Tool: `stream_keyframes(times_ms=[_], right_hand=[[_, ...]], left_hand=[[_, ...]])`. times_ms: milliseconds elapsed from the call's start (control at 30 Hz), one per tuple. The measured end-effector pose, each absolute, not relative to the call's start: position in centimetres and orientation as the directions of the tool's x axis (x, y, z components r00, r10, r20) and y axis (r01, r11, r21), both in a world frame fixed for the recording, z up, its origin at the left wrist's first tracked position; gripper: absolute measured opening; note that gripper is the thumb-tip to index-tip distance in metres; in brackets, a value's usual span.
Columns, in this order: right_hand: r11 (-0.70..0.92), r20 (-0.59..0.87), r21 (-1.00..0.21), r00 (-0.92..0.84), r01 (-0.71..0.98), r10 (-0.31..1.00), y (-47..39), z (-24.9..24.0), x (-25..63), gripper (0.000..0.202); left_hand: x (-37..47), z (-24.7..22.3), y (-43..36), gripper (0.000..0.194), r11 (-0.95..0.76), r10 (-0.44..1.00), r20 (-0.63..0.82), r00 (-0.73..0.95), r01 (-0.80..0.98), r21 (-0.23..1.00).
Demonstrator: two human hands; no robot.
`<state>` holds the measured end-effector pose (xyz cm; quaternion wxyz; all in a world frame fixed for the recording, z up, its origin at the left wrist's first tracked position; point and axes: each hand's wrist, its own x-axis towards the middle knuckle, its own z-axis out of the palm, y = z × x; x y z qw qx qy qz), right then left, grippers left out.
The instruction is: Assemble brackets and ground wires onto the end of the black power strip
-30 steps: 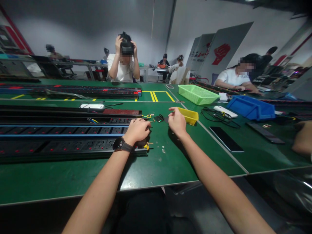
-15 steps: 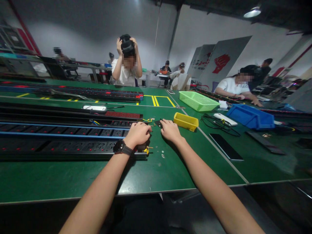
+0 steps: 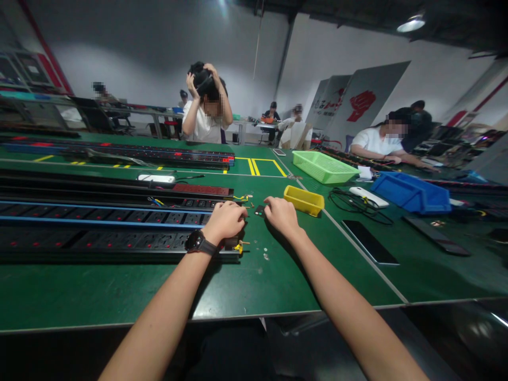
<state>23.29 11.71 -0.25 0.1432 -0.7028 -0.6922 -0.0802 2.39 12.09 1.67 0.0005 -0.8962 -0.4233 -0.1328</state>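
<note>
My left hand, a dark watch on its wrist, is closed over the right end of a long black power strip with blue edging. Its fingertips are partly hidden. To the right, my right hand hovers low over or touches the green tabletop, fingers loosely bent and apart, nothing visible in them. Just left of its fingertips lies a small black plate with pale round spots. Nearer me, another black power strip with red lights ends in a yellow-wrapped wire.
A yellow bin stands right of my right hand, with a green basket behind it. Further right are a blue bin, a black cable and a dark tablet-like slab. Across the table a person holds their headgear.
My right hand has drawn slightly away from the small black plate, which now shows more fully. My left hand keeps its place on the strip. The view has shifted a little.
</note>
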Motion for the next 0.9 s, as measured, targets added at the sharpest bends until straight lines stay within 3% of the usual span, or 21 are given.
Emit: stream_keyframes(times_ms=[600, 900], right_hand=[[-0.091, 0.186, -0.056, 0.100, 0.994, 0.977, 11.6, 0.5, 24.2, 0.031], [0.052, 0.200, 0.038, -0.059, 0.998, 0.978, 11.8, -0.6, 23.8, 0.029]], left_hand=[[2.4, 1.5, 12.3, 0.024, -0.635, 0.765, 0.250, 0.594, 0.760, 0.139], [2.7, 2.1, 12.2, 0.016, -0.521, 0.832, 0.342, 0.437, 0.827, 0.211]])
